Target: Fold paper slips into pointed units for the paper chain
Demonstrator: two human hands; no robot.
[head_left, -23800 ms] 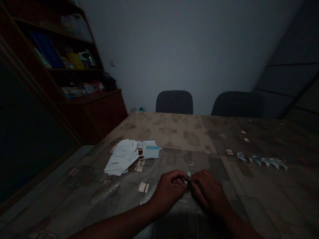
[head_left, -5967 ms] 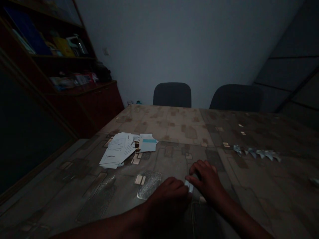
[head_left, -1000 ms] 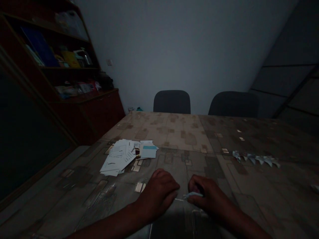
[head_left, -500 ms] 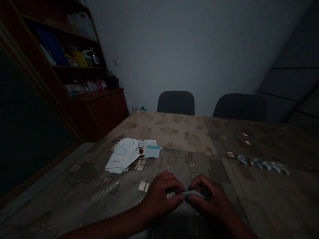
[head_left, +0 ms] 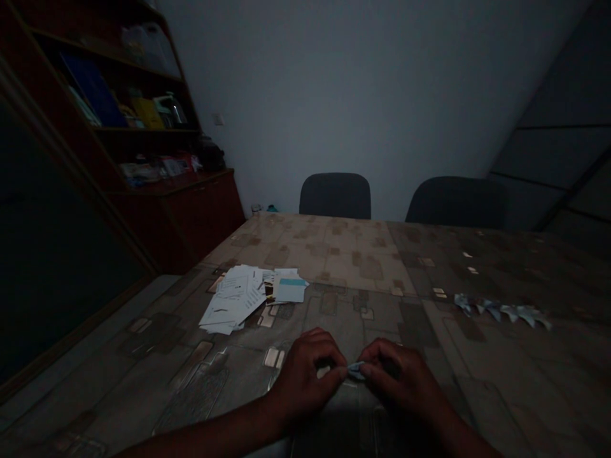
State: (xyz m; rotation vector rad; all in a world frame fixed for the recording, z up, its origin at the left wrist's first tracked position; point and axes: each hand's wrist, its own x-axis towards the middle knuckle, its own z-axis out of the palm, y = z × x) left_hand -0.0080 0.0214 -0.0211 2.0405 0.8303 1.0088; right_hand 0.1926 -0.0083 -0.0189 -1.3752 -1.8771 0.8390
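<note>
Between my two hands, near the table's front edge, is a small folded piece of paper [head_left: 356, 370], pale bluish-white. My left hand [head_left: 312, 366] pinches its left end between thumb and fingertips. The right end is pinched the same way by my right hand [head_left: 396, 372]. Fingertips cover part of the paper, so its full shape is hidden. Farther off on the left lies a loose pile of white paper sheets [head_left: 233, 299], with a light card bearing a blue band [head_left: 291, 289] at its right side. Several small folded paper pieces [head_left: 501, 310] sit in a row on the right.
A patterned cloth covers the table [head_left: 344, 254]. Two dark chairs [head_left: 335, 196] stand at its far side, before a pale wall. At the left is a reddish-brown cabinet [head_left: 191, 210] with items on its shelves. The room is dim.
My right hand has shifted slightly left and up. The folded paper now shows as a shorter piece between the fingertips of both hands. The view has moved a little.
</note>
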